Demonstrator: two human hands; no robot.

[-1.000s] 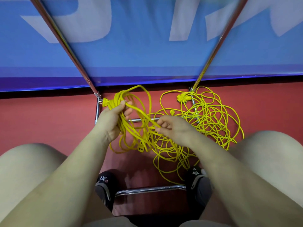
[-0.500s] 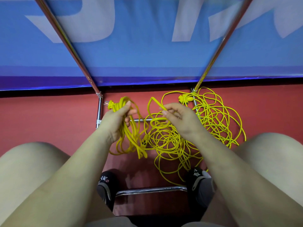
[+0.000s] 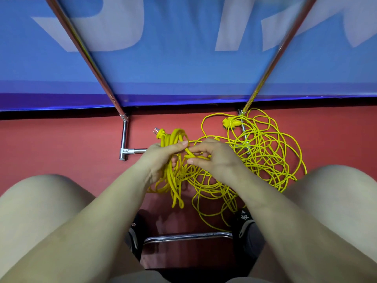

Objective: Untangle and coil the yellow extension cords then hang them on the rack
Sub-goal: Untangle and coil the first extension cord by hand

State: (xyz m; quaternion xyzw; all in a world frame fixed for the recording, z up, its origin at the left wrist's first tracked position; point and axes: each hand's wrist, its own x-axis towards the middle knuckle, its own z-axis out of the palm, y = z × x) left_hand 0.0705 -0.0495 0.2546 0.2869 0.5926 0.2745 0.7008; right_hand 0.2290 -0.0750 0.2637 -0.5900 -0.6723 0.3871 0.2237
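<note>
A coiled bundle of yellow cord (image 3: pixel 173 160), its pronged plug (image 3: pixel 160 133) sticking out just beyond the fingertips, hangs from the left hand's fingers (image 3: pixel 179 145). A loose tangle (image 3: pixel 263 154) sprawls on the floor beyond the right hand's fingers (image 3: pixel 199 149), which pinch one loop (image 3: pixel 190 153).

No readable text anywhere. The blue banner (image 3: pixel 183 64), well above the fingers of both hands, carries large white letter shapes, cropped by the top edge; no letter can be made out. The chrome tee joint (image 3: pixel 123 151), just left of the left hand's fingers, has a small dark mark, too small to read. The black shoe (image 3: pixel 243 218), below the right hand's fingers, shows a white star figure, not lettering.
</note>
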